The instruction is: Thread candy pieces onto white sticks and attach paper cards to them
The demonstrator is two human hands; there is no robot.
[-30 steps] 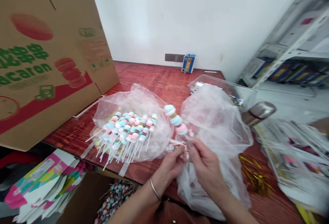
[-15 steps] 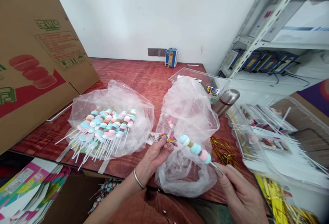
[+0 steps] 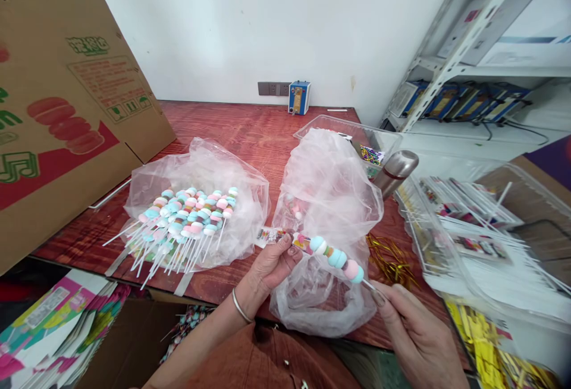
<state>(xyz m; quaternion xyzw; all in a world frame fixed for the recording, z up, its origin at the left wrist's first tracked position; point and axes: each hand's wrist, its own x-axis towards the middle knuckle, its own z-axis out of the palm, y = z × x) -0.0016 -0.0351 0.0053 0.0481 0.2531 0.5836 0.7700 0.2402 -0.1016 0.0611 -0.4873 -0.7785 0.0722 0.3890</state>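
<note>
My left hand (image 3: 279,258), with a bangle on the wrist, pinches a small printed wrapper (image 3: 267,235) whose colourful end sticks out right of the thumb. My right hand (image 3: 414,326) grips the white stick of a marshmallow skewer (image 3: 336,258). Blue, white, pink and brown pieces are threaded along it, tilted with the tip up and left. That tip meets the wrapper's right end; whether it is inside, I cannot tell. Below both lies a crumpled clear plastic bag (image 3: 332,193). On the left, several finished-looking skewers (image 3: 191,216) are piled on another plastic bag (image 3: 241,193).
A large cardboard box (image 3: 80,97) stands at the left. Behind the right-hand bag are a clear tray (image 3: 307,130) and a metal flask (image 3: 397,172). Gold twist ties (image 3: 390,261) lie right of the bag. A clear bin (image 3: 428,252) holds white sticks and printed wrappers.
The skewer's tip has moved left, closing the gap to the wrapper in my left hand. The view has shifted slightly. Both hands keep their grips.
</note>
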